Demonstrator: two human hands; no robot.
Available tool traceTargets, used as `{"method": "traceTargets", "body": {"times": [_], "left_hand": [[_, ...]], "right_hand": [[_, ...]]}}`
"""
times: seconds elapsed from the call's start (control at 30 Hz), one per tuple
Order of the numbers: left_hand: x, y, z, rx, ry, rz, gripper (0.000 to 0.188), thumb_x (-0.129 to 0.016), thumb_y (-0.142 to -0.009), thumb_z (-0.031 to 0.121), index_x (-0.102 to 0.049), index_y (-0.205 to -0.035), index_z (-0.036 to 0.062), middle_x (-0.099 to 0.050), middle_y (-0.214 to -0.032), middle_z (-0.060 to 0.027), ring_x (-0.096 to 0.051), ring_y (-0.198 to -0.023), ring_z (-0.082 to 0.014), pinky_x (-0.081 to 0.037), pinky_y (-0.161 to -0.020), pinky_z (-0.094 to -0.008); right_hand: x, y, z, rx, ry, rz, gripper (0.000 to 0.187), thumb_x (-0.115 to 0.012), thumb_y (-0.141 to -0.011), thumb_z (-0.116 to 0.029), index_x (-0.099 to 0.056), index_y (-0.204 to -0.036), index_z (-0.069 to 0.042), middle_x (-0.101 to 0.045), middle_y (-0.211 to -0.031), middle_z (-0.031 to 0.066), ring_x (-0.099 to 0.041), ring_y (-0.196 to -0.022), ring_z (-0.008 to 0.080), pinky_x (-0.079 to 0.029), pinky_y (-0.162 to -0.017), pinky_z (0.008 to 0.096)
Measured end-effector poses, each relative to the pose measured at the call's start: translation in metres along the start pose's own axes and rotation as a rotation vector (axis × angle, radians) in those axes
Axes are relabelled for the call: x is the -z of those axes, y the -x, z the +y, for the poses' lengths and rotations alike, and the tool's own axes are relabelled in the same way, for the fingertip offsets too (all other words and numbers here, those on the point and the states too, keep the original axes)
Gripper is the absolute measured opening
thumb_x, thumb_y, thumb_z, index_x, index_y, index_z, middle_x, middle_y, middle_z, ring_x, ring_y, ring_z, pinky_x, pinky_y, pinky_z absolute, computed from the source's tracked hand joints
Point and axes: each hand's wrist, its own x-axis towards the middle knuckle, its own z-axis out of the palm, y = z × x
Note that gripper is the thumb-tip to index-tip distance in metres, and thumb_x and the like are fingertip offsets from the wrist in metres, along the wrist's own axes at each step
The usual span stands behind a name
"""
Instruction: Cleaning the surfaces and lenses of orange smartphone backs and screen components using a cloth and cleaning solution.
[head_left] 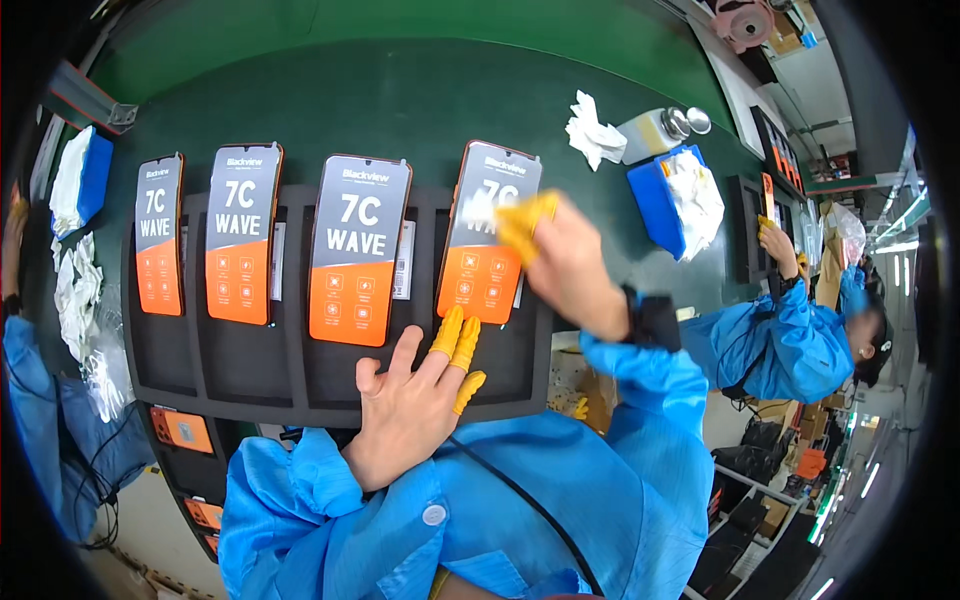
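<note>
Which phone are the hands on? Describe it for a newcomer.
Find the green table, then the black tray at its near edge, in front of the wearer. Of the four grey and orange phones lined up there, pick the rightmost phone. Only this one has the left hand at its lower edge and the right hand over its upper part.

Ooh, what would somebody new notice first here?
Probably the four grey-and-orange phones lined up across the black tray. Then the bright yellow finger covers at the tray's rightmost phone: left hand at its lower edge, right hand over its upper right side.
</note>
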Motion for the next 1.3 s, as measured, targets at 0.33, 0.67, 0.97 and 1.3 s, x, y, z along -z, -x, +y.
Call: {"method": "traceTargets", "body": {"times": [0.33,0.67,0.97,1.3], "left_hand": [[0.005,-0.004,0.005,0.013,-0.03,-0.031,0.019,-0.065,-0.076,0.023,-0.068,-0.094,0.0194,-0.055,-0.111,0.0044,-0.041,-0.109,-0.0222,-0.019,-0.072,-0.0403],[0.002,-0.004,0.004,0.006,0.001,-0.016,0.025,-0.062,-0.077,0.022,-0.066,-0.102,0.0215,-0.055,-0.107,0.0056,-0.041,-0.108,-0.0202,-0.02,-0.073,-0.0399],[-0.001,0.004,0.001,0.028,0.015,-0.091,0.025,-0.071,-0.069,0.018,-0.069,-0.093,0.0178,-0.053,-0.119,-0.002,-0.035,-0.113,-0.0278,-0.02,-0.078,-0.0462],[0.0,0.002,0.001,0.017,0.0,0.085,0.01,-0.064,-0.075,0.021,-0.066,-0.084,0.0193,-0.047,-0.085,0.0034,-0.045,-0.105,-0.0196,-0.019,-0.072,-0.0408]], "right_hand": [[-0.005,-0.045,0.021,0.056,0.047,0.04,0.02,-0.06,-0.073,0.001,-0.055,-0.092,-0.002,-0.052,-0.082,0.0147,-0.054,-0.077,0.0341,-0.047,-0.064,0.04],[0.002,0.024,-0.026,0.272,-0.027,-0.219,0.024,-0.061,-0.067,-0.004,-0.059,-0.091,0.0,-0.056,-0.084,0.0122,-0.059,-0.08,0.0273,-0.052,-0.067,0.0352],[0.004,-0.02,0.019,0.029,0.047,0.017,0.018,-0.067,-0.078,-0.005,-0.061,-0.095,-0.004,-0.058,-0.08,0.0123,-0.059,-0.069,0.0305,-0.047,-0.058,0.0345],[-0.005,-0.012,-0.001,0.098,0.069,-0.168,0.025,-0.057,-0.069,0.003,-0.056,-0.093,-0.001,-0.051,-0.078,0.0139,-0.053,-0.073,0.0326,-0.046,-0.061,0.041]]}}
